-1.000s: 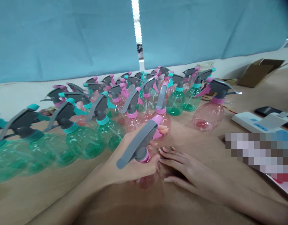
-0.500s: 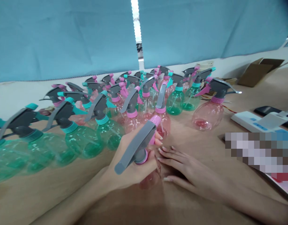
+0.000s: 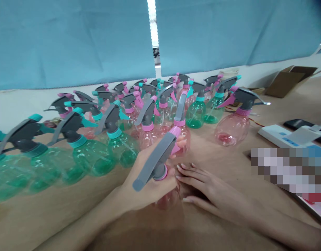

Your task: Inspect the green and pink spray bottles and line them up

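Observation:
My left hand point(image 3: 147, 177) is wrapped around the neck of a pink spray bottle point(image 3: 168, 199) with a grey trigger head and pink nozzle. The bottle is near the table's front, its nozzle pointing away from me. Most of its body is hidden behind the hand. To the right, my right hand point(image 3: 202, 183) lies palm down on the table point(image 3: 218, 160), fingers stretched out, their tips close to the bottle. Just beyond the held bottle stands another pink spray bottle point(image 3: 185, 136). Green spray bottles point(image 3: 93, 157) stand in a row on the left.
Many more pink and green spray bottles crowd the back. A lone pink spray bottle point(image 3: 232, 129) stands to the right. Farther right are a white power strip point(image 3: 277, 136), a dark device point(image 3: 298, 123) and a cardboard box point(image 3: 283, 82). A blue curtain point(image 3: 71, 42) hangs behind.
The held bottle's head has shifted slightly right, and fingers of my left hand have extended forward near its trigger. My right hand has stayed in place.

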`<state>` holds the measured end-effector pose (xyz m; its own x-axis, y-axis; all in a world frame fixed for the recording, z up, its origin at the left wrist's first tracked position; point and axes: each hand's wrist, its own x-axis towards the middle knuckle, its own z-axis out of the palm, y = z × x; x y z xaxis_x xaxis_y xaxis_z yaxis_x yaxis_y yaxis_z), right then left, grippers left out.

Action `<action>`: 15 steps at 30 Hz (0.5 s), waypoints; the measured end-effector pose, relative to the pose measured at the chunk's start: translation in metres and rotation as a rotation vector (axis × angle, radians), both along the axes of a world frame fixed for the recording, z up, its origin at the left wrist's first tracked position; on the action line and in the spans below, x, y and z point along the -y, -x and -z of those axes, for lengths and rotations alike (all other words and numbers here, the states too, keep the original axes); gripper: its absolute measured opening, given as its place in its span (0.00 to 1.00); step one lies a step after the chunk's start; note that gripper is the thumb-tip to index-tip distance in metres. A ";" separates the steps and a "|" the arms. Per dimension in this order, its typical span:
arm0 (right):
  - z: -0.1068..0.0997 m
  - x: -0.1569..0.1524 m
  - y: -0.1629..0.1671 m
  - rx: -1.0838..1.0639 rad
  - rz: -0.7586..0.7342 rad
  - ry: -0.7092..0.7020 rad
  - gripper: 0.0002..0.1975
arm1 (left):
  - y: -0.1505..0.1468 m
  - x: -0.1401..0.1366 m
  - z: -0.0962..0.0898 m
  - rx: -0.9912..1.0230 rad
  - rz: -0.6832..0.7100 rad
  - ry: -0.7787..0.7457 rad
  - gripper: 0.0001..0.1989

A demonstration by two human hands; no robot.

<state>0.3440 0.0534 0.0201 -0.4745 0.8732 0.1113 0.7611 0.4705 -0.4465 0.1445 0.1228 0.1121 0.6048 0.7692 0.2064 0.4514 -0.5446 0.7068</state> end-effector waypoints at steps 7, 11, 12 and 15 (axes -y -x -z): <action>0.001 0.001 0.000 0.026 0.000 -0.020 0.28 | 0.001 0.000 0.002 0.026 0.025 -0.007 0.17; 0.001 0.001 -0.001 -0.024 -0.004 -0.028 0.27 | 0.001 -0.001 0.001 0.036 0.032 0.001 0.21; 0.001 0.000 -0.001 -0.032 -0.006 -0.027 0.27 | 0.001 -0.001 0.001 0.033 0.030 0.005 0.21; 0.000 0.000 -0.001 -0.037 -0.009 -0.022 0.27 | 0.002 0.000 0.002 0.029 0.024 0.013 0.20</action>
